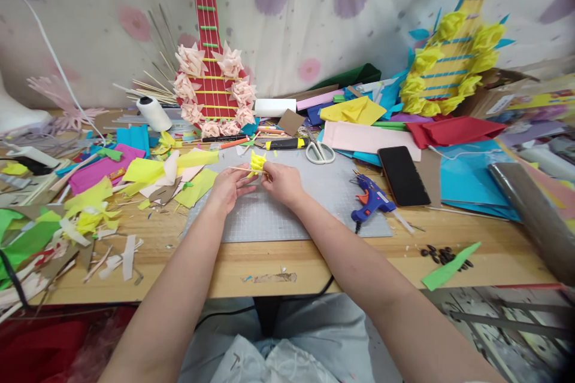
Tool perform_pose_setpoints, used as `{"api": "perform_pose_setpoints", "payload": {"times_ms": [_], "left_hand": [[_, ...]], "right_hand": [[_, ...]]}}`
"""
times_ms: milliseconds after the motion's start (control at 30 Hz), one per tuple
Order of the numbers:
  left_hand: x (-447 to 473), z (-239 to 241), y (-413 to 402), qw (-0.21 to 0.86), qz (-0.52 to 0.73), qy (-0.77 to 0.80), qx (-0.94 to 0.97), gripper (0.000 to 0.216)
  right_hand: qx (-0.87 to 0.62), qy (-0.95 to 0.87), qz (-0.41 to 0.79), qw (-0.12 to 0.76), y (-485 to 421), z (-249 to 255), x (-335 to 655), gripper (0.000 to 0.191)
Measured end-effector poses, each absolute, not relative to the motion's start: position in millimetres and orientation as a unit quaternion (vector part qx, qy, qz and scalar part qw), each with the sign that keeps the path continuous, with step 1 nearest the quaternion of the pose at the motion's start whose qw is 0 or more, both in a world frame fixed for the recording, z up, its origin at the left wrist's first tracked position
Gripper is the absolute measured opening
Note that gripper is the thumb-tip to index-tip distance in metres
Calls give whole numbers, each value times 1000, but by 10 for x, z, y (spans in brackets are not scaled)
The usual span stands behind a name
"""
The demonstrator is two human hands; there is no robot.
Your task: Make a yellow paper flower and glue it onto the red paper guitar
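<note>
The step in hand appears to be working a small crumpled yellow paper piece about a thin pale rod-like stick, both held just above the flat grey gridded cutting mat. The right hand has its grip closed, fingers curled in to pinch the stick close beside the yellow piece. The left hand has its lower fingers loosely spread, with the stick crossing at its thumb and forefinger; whether that grip truly presses on it I cannot tell. The next move seems to call for a steady pinch and light finger pressure, since paper this thin would probably crush or tear easily. Its edges look ragged and soft, against the straight, stiff stick. The mat lies on a smooth, light wooden surface. On the mat's right side rests a blue plastic glue gun with an orange trigger; toward the back lie white-handled scissors and a black-and-yellow cutter. Behind stands a flat red guitar-shaped piece edged with pointed, folded pale-pink flowers, and to the right a yellow guitar-shaped piece bordered by puffy, wrinkled yellow blooms.
</note>
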State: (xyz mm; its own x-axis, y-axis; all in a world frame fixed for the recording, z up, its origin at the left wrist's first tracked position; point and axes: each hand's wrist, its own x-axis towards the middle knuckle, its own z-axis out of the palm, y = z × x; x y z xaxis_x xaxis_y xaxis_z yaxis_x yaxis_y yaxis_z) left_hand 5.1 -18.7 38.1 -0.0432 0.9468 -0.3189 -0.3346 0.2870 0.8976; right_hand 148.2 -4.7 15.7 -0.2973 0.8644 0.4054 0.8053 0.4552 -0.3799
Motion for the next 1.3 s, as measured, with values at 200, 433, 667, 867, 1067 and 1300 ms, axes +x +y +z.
{"api": "perform_pose_setpoints", "payload": {"times_ms": [200,433,667,867,1067,1300], "left_hand": [[65,406,-203,644,478,515,304,19],[39,335,-183,652,448,512,335,16],[55,340,-190,628,464,538,318,26],[70,346,-187,614,471,547,319,25],[80,360,-188,608,470,555,318,26],[63,342,-183,587,478,564,330,32]], "right_hand": [[-569,-769,69,284,-28,137,1493,11],[-571,-774,43,270,-37,154,1500,14],[-558,-787,33,259,-46,159,1491,17],[-558,-790,26,251,-56,177,1484,18],[-567,-785,1,249,-66,193,1490,19],[-563,-786,-20,255,-64,203,1504,18]]}}
